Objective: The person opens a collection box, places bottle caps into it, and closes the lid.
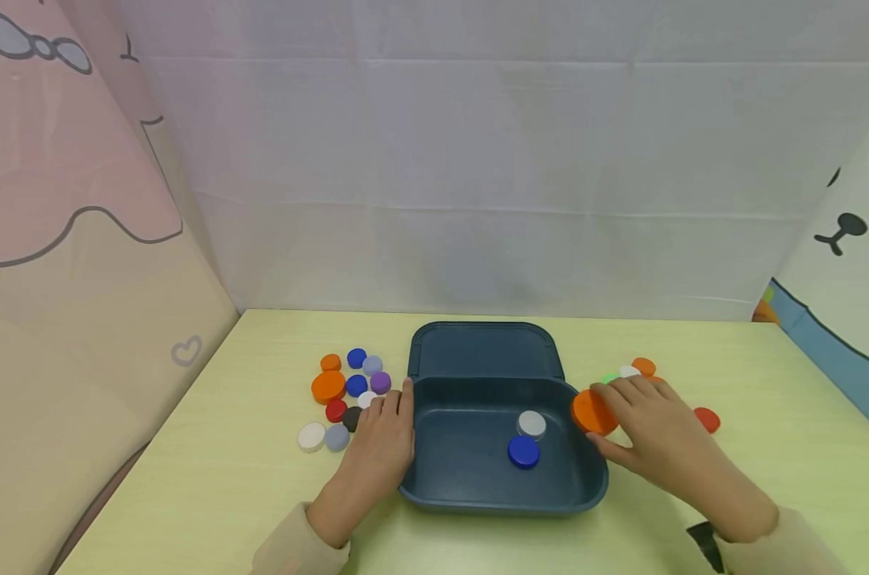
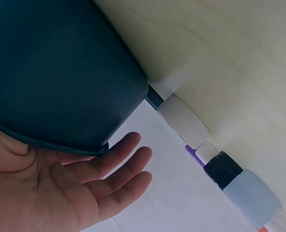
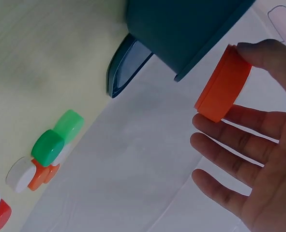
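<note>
At the right edge of the dark box, a large orange cap sits tilted, pinched in the half-closed right hand; box's open interior lies just leftward. Left hand holds no cap, fingers loosely extended along the opposite side.

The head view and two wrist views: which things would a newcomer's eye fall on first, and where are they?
Probably the large orange cap, pinched in the right grip at the right rim of the dark blue box. Next, the bright blue cap lying inside that open box. Then the colourful caps clustered on the table, left of the box.
</note>
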`<state>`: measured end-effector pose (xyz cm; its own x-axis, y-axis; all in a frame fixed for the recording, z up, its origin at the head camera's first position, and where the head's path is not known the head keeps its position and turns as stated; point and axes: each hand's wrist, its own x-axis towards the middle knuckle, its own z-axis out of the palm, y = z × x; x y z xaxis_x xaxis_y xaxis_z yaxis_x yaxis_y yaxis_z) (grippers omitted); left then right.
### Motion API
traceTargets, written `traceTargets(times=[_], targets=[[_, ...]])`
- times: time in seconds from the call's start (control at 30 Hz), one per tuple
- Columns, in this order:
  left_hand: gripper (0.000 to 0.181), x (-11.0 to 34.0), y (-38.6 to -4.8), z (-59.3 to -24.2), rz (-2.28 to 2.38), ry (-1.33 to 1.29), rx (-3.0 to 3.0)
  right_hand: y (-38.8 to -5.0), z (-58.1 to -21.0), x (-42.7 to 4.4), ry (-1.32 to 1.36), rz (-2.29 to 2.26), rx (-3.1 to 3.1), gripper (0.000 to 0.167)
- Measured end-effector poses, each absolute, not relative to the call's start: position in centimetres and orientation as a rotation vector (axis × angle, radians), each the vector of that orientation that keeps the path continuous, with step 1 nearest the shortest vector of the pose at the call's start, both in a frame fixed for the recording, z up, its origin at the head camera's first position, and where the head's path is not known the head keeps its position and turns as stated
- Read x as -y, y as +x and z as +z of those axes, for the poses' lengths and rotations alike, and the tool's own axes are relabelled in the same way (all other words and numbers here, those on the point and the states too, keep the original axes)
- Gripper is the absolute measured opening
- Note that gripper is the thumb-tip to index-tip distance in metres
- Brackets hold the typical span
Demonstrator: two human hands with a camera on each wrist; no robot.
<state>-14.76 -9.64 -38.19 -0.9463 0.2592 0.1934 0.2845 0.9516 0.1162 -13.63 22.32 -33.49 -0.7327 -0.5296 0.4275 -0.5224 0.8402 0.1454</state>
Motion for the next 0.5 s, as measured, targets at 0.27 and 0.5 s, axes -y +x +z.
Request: traceTargets(times=[0.27,0.5], targets=[[0.054,9.6,-14.8,-38.3,-0.209,-0.416,2.915,-13.4,-34.2,-20.3,0.881,-0.055,2.553,0.054],[0.054,9.6,-14.8,-38.4,-0.209,-0.409,2.918,-13.2,-34.9,-18.9,0.955,-0.080,2.643,0.052]])
